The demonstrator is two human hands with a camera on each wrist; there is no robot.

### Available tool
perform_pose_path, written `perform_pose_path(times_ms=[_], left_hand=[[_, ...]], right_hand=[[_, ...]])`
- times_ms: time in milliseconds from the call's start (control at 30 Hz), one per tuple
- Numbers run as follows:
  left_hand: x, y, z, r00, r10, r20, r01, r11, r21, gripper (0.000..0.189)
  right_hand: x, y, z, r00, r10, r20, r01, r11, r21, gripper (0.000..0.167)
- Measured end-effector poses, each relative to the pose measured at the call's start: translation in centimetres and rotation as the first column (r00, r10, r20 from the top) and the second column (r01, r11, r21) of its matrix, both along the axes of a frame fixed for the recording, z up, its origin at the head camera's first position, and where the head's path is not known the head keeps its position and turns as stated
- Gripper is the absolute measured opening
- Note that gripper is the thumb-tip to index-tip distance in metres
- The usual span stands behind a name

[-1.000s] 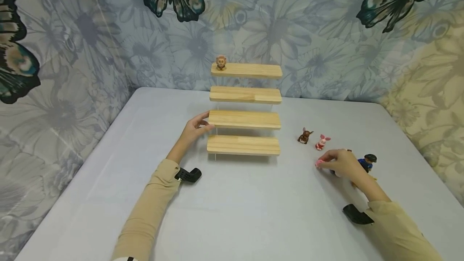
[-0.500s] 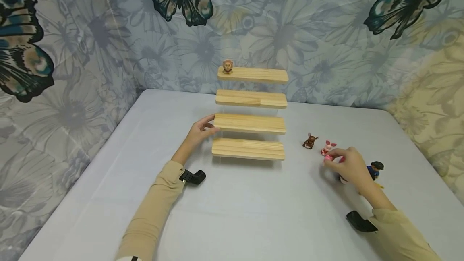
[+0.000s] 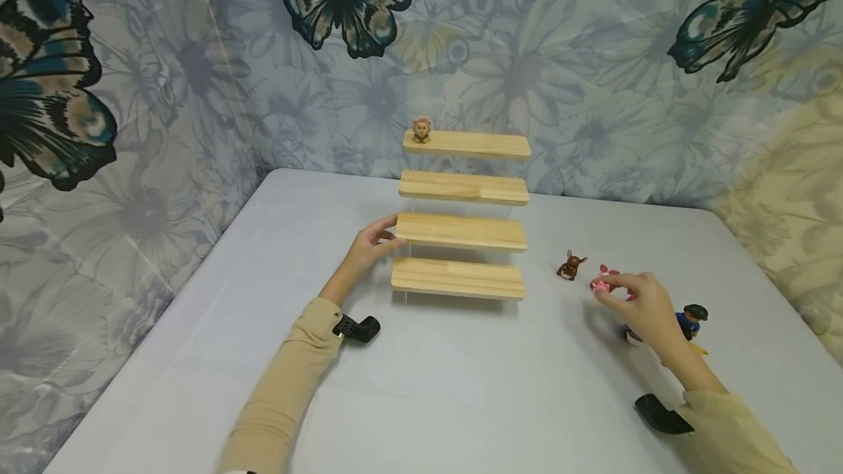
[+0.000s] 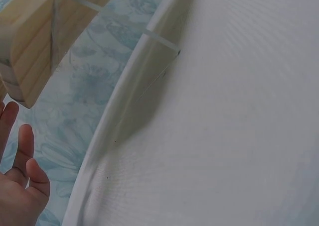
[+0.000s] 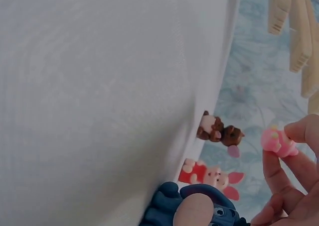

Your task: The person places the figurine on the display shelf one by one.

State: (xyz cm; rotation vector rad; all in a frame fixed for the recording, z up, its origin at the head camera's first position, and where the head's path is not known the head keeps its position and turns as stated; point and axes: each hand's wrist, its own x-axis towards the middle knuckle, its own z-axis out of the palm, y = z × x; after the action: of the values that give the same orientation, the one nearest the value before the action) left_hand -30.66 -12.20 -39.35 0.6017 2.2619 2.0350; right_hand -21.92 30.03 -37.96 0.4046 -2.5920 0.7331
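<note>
My left hand [image 3: 372, 243] is at the left end of the second-lowest board of a wooden tiered shelf [image 3: 461, 232], holding its edge between thumb and fingers. In the left wrist view some fingers [image 4: 25, 141] extend beside the board's underside [image 4: 37, 71]. My right hand [image 3: 648, 306] pinches a small pink figurine [image 5: 277, 141] between thumb and fingertips, off the table. Just behind it stands a pink piglet figurine [image 5: 212, 177], partly hidden in the head view. A brown kangaroo-like figurine [image 3: 570, 266] stands left of it. A lion-like figurine [image 3: 421, 129] sits on the top board's left end.
A figure in dark cap and blue clothes [image 3: 690, 320] stands right of my right hand. A dark blue donkey-like figurine [image 5: 192, 206] is close under that hand. The white table [image 3: 448, 386] ends at a patterned backdrop [image 3: 593, 130].
My right hand has moved slightly away from me with the pink figurine, coming in front of the piglet. My left hand stays on the shelf. The head view has shifted a little.
</note>
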Motion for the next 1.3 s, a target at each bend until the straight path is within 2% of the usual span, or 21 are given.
perform_pose_path(times_ms=[200,300,400,567,667,800,1033,1200,1300], left_hand=[[-1.1,0.2,-1.9,1.0,0.02,0.001,-0.02,1.0,0.001,0.054],[-1.2,0.2,-2.2,1.0,0.024,-0.015,-0.024,1.0,0.006,0.056],[-1.2,0.1,-2.1,1.0,0.02,-0.013,-0.02,1.0,0.009,0.056],[-1.1,0.1,-2.1,1.0,0.021,0.011,-0.021,1.0,0.017,0.056],[-1.1,0.0,-2.1,1.0,0.019,0.013,-0.019,1.0,0.02,0.056],[-1.1,0.0,-2.2,1.0,0.021,0.008,-0.021,1.0,0.009,0.056],[-1.2,-0.3,-2.1,1.0,0.015,0.011,-0.015,1.0,0.02,0.055],[0.0,-0.1,-0.3,1.0,0.002,0.015,-0.002,1.0,0.017,0.055],[-0.3,0.1,-0.6,1.0,0.003,0.011,-0.003,1.0,0.013,0.055]], right_hand=[[0.2,0.1,0.2,0.999,0.017,-0.037,-0.018,1.0,-0.011,0.018],[-0.2,-0.3,0.5,0.998,0.027,-0.06,-0.028,0.999,-0.02,0.014],[-0.5,-0.7,1.0,0.998,0.021,-0.058,-0.023,0.999,-0.035,0.015],[-0.7,-1.2,2.0,1.0,-0.003,0.022,0.005,0.996,-0.089,0.03],[-0.8,-1.4,2.4,0.998,-0.022,0.06,0.029,0.993,-0.112,0.026],[-1.1,-1.6,2.8,0.998,-0.031,0.052,0.036,0.992,-0.117,0.017],[-1.9,-2.3,3.6,0.999,-0.022,0.038,0.027,0.99,-0.139,0.018],[-2.1,-2.5,4.2,0.998,-0.025,0.063,0.036,0.983,-0.179,0.022],[-5.8,1.4,-0.1,0.997,-0.052,0.049,0.06,0.982,-0.179,0.022]])
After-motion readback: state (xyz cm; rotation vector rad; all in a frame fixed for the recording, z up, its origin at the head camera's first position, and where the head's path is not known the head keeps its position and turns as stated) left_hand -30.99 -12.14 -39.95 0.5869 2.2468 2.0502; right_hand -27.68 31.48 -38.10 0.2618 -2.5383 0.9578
